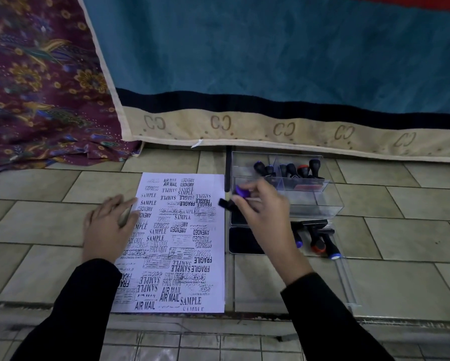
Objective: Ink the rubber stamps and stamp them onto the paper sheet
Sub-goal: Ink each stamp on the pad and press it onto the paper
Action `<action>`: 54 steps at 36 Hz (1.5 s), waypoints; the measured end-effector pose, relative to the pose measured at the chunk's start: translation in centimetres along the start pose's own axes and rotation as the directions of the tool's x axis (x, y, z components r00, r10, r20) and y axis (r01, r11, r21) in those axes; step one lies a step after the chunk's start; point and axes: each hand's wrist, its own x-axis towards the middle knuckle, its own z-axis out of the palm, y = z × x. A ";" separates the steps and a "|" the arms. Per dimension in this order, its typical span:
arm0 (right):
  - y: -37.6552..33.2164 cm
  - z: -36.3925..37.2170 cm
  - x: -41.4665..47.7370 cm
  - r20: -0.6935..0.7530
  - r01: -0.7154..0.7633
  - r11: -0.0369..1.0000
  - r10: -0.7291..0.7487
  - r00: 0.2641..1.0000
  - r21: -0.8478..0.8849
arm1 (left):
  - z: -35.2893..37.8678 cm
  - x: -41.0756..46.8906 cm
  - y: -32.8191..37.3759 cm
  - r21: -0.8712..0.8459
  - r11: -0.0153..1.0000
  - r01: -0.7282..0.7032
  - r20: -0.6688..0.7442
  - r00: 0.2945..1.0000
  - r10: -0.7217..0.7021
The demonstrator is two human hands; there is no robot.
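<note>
A white paper sheet (177,241) covered with black stamp prints lies on the tiled floor. My left hand (109,227) rests flat on its left edge, fingers spread. My right hand (264,209) holds a rubber stamp with a purple knob (240,191), tilted, its black base pointing left just above the paper's right edge. Under that hand lie two black ink pads (244,243), partly hidden. Three stamps (320,238) lie on a clear lid to the right of the pads.
A clear plastic box (317,199) behind the pads holds several upright stamps (294,169). A blue and beige blanket (270,74) hangs behind it, with patterned maroon cloth (36,87) at the left. A step edge runs below the paper.
</note>
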 end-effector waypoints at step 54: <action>2.3 9.4 6.3 0.352 0.192 0.900 -0.047 0.935 -0.390 | 0.1 0.2 -0.1 -0.008 1.000 -0.002 0.001 1.000 0.002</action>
